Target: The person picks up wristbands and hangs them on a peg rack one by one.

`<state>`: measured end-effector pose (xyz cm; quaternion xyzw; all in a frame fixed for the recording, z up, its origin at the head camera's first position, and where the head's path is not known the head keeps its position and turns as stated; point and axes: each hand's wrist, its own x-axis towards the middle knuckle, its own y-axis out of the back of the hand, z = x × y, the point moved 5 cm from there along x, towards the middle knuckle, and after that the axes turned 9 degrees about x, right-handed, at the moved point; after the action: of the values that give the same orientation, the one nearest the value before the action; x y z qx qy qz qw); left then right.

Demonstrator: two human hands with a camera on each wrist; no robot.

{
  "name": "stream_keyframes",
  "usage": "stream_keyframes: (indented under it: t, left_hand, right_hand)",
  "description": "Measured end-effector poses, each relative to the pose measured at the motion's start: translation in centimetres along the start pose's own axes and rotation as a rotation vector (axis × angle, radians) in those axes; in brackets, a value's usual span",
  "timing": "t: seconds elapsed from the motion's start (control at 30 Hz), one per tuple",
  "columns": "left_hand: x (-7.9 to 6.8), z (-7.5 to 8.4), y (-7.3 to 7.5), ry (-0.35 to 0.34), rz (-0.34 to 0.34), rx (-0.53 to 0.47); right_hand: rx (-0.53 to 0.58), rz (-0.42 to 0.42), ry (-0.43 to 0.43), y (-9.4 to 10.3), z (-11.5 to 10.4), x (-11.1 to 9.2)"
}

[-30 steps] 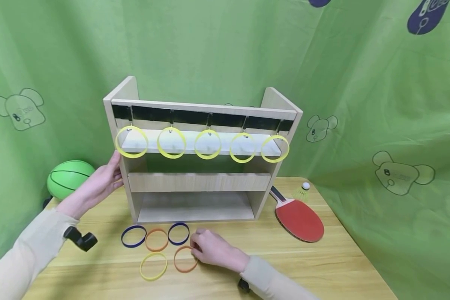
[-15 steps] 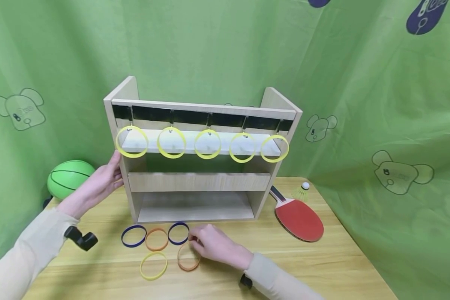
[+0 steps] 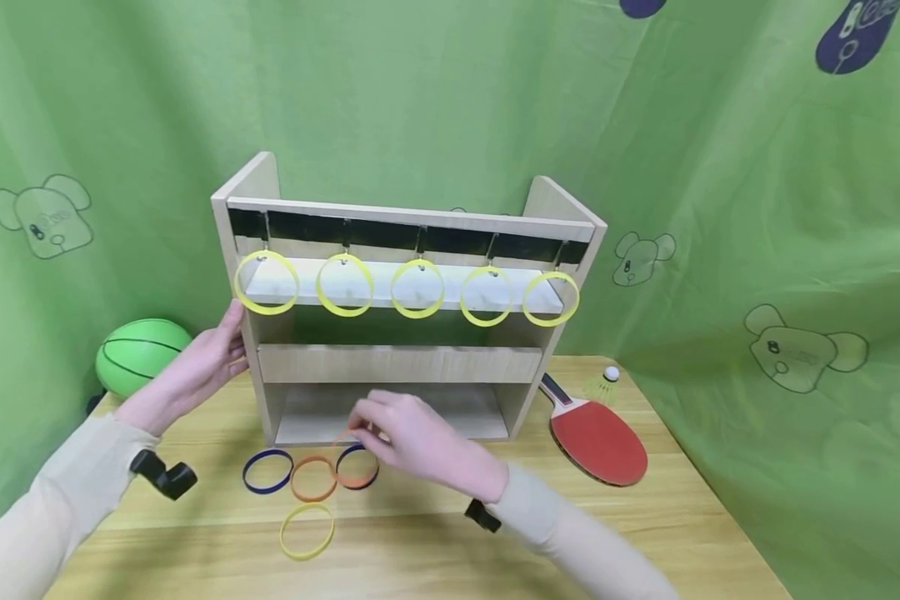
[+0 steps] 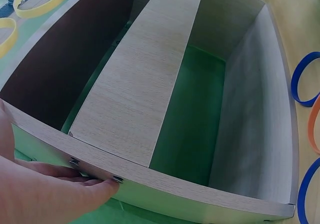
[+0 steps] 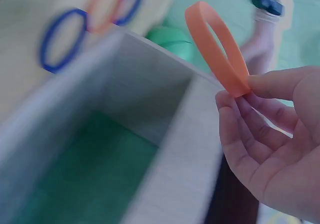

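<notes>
Right hand: The right hand (image 3: 412, 433) pinched an orange ring between thumb and fingertips.
Orange ring: The orange ring (image 5: 210, 48) was in the air by the rack's bottom front edge, seen from the head across the right-hand blue ring.
Left hand: The left hand (image 3: 202, 362) gripped nothing; its extended fingers touched the rack's left side.
Rack: The wooden rack (image 3: 397, 364) stood on the desk (image 3: 690, 533), five yellow rings (image 3: 417, 314) hanging from hooks along its top front edge.
Loose rings: Before the rack's bottom edge lay two blue rings (image 3: 244, 475) with a second orange ring (image 3: 294, 480) between; a yellow ring (image 3: 305, 557) lay nearer the desk's front edge.
Desk sides: A green ball (image 3: 138, 358) sat at the left edge; a red bat (image 3: 600, 442) lay toward the right edge, a shuttlecock (image 3: 606, 383) near the far right corner.
</notes>
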<state>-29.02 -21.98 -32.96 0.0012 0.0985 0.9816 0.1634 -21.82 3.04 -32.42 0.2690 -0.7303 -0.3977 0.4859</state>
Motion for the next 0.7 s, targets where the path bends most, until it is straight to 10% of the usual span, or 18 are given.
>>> stream_keyframes:
  t: [0.7]
  left_hand:
    - [0.2, -0.1, 0.1, 0.003, 0.006, 0.029]
  right_hand:
    - [0.031, 0.181, 0.088, 10.0, -3.0, 14.0]
